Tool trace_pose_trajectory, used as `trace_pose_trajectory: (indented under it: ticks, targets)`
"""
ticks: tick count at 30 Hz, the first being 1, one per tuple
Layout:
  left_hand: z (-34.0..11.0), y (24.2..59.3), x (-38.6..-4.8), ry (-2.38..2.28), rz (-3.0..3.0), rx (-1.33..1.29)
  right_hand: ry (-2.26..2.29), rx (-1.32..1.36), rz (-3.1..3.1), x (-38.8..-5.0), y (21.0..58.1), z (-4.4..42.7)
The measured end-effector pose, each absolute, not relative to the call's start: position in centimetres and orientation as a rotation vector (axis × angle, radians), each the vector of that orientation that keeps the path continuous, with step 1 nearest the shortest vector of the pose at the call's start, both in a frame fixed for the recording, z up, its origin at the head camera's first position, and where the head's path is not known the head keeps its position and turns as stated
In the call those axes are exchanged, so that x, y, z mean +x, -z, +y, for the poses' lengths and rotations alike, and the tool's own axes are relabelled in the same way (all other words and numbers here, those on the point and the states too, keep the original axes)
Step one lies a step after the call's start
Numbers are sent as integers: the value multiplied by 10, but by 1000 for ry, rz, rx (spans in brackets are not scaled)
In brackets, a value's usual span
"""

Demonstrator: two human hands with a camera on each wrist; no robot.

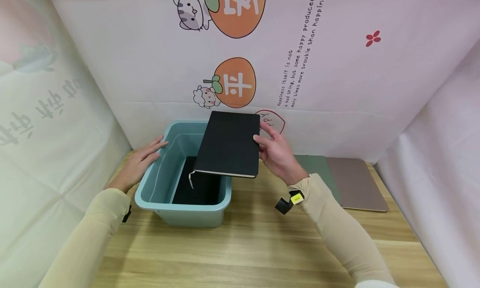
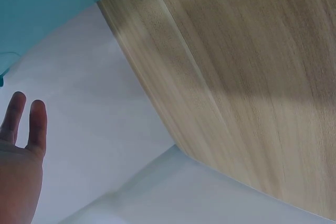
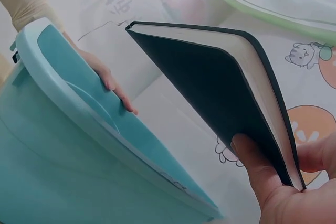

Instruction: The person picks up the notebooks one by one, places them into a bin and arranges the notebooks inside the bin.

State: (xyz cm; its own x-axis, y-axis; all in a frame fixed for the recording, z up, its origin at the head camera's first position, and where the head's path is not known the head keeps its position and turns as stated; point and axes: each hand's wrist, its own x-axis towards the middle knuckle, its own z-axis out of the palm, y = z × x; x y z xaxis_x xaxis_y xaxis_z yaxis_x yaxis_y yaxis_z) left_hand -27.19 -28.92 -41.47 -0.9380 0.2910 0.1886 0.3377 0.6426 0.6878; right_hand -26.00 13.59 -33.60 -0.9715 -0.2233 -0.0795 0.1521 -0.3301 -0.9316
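My right hand (image 1: pixel 277 156) pinches a black hardcover notebook (image 1: pixel 229 144) by its right edge, fingers on one cover and thumb on the other. The notebook is held tilted above the right side of a light blue plastic bin (image 1: pixel 187 217). A pale ribbon bookmark (image 1: pixel 191 180) hangs from its lower left corner. My left hand (image 1: pixel 136 165) rests on the bin's left rim, its fingers nearly straight; two of its fingers (image 2: pixel 37 124) show in the left wrist view. Inside the bin lies a flat black thing (image 1: pixel 196 192), partly hidden by the notebook.
To the right on the wooden table (image 1: pixel 262 246) lie a green flat cover (image 1: pixel 318 167) and a brown-grey one (image 1: pixel 358 184), side by side. A printed white cloth (image 1: pixel 330 75) stands behind, with more white cloth at both sides.
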Motion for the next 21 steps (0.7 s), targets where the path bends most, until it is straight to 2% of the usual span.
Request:
trace_pose_trajectory:
  ticks: [21]
  targets:
    - [-287,412,-270,1183,-2790,-509,2409,-107,1512,-268,347,86]
